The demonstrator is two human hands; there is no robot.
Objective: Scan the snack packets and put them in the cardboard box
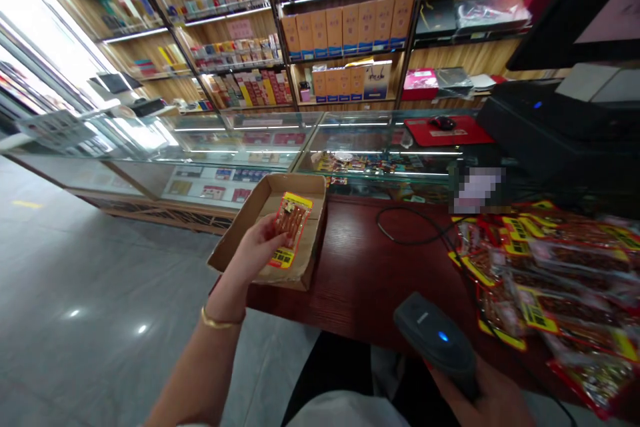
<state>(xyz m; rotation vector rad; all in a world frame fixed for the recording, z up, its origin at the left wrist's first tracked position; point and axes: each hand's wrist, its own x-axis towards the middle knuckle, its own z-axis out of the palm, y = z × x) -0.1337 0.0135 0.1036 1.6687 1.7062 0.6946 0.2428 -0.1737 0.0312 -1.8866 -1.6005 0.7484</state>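
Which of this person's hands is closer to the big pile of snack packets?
The right. The right hand, holding a scanner, is just left of the pile, on its near side; the left hand is farther left, holding one packet at the cardboard box.

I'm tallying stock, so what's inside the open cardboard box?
Bare cardboard shows inside the cardboard box; the left hand holds one red-and-yellow snack packet in or just above it, I can't tell which. Whatever lies behind the hand and packet is covered.

The packet [299, 223] is glossy plastic — the scanner [434, 333] matt plastic, the box [314, 247] dull cardboard.
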